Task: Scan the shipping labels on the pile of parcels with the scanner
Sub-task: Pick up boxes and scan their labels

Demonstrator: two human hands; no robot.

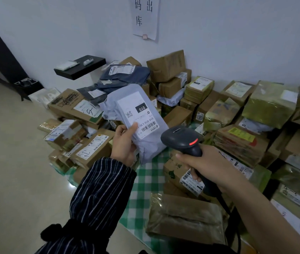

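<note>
**Two hands hold a parcel and a scanner over a heap of packages**

The left hand (124, 143), in a dark striped sleeve (99, 195), grips a soft grey bag (151, 145) by its lower left edge. The thumb presses on the near corner of the white label (138, 114) and the fingers curl behind the bag. The bag is held up above the heap, tilted, with the label facing the camera and its barcode near the bottom right.

The right hand (206, 165) is wrapped around the handle of a black scanner (181, 138). The scanner's head sits just beside the bag's lower right edge, close to the barcode, and a red light glows on its top. A dark cable (224, 202) runs from the handle's base down towards the camera.

Beneath both hands is the pile of parcels (227, 116): brown boxes, taped bundles and grey bags. It is packed against the white wall (237, 43) at the back and runs out of view on the right. A green checked cloth (145, 180) shows between the packages near the hands.

Left of the pile, pale bare floor (17, 162) stretches to the frame's edge. A black shelf (80, 67) juts from the wall above the pile's far left corner. A paper sign (145, 17) hangs higher up.
</note>
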